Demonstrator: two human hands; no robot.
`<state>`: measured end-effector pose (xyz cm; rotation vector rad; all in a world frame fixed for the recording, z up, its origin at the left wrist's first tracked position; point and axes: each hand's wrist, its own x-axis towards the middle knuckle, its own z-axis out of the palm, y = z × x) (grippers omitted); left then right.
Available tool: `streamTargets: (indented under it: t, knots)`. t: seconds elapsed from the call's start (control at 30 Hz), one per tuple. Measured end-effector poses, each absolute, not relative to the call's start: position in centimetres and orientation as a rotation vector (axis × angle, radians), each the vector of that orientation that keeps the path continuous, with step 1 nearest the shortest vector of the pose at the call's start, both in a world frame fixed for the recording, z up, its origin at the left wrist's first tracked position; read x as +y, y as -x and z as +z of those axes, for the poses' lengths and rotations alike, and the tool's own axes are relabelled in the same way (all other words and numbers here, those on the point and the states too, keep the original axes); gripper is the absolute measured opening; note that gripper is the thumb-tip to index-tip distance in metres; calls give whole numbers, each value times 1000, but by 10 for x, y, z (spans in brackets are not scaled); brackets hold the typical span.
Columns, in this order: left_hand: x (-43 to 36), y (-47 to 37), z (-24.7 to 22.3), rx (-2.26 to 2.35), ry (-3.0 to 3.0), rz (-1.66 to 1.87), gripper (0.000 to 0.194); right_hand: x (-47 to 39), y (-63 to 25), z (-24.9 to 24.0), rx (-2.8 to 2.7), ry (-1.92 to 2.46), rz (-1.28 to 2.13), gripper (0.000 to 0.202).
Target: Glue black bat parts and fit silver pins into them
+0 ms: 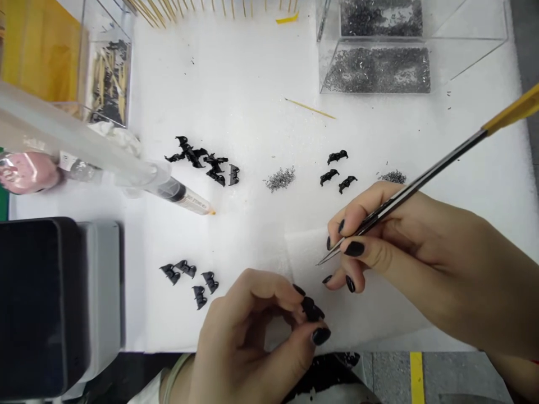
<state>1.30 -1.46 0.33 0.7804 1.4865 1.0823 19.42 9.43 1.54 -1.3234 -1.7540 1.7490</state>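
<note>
Between thumb and index finger, my left hand [261, 336] pinches a small black part [312, 309] near the front edge of the white table. My right hand [396, 247] is closed around metal tweezers [387, 207], whose tip points down and left, just above the black part and apart from it. Three similar black parts [329, 177] lie beyond my hands. A heap of tiny pieces [281, 179] sits left of them, and another small heap [393, 177] lies behind my right hand. More black parts rest on the left in a far group [191, 152] and a near group [199, 297].
A syringe [181, 193] reaches in from the left above the table. Clear boxes [438, 62] stand at the back right and a box with sticks [110, 84] at the back left. A dark-screened device [33, 303] occupies the near left. A thin yellow stick [310, 108] lies mid-back.
</note>
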Motion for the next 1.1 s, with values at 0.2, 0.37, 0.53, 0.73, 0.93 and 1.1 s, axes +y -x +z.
streamTargets:
  t: [0.2, 0.37, 0.53, 0.73, 0.93, 1.1]
  knots:
    - [-12, -16, 6, 1539, -752, 1098, 26, 96, -194, 15, -1827, 1313, 1698, 20]
    - [-9, -19, 8, 1584, -662, 1105, 25, 95, -195, 14, -1884, 1304, 1640, 21]
    - [-7, -22, 13, 1662, -613, 1058, 21, 93, -195, 15, -1887, 1295, 1603, 21]
    - [-6, -27, 18, 1781, -505, 973, 24, 89, -195, 16, -1909, 1201, 1559, 17]
    - [-6, -32, 18, 1825, -504, 1059, 25, 84, -191, 13, -1947, 1032, 1602, 21]
    - [-3, -37, 21, 1800, -388, 1112, 27, 77, -188, 12, -1851, 1067, 1646, 21]
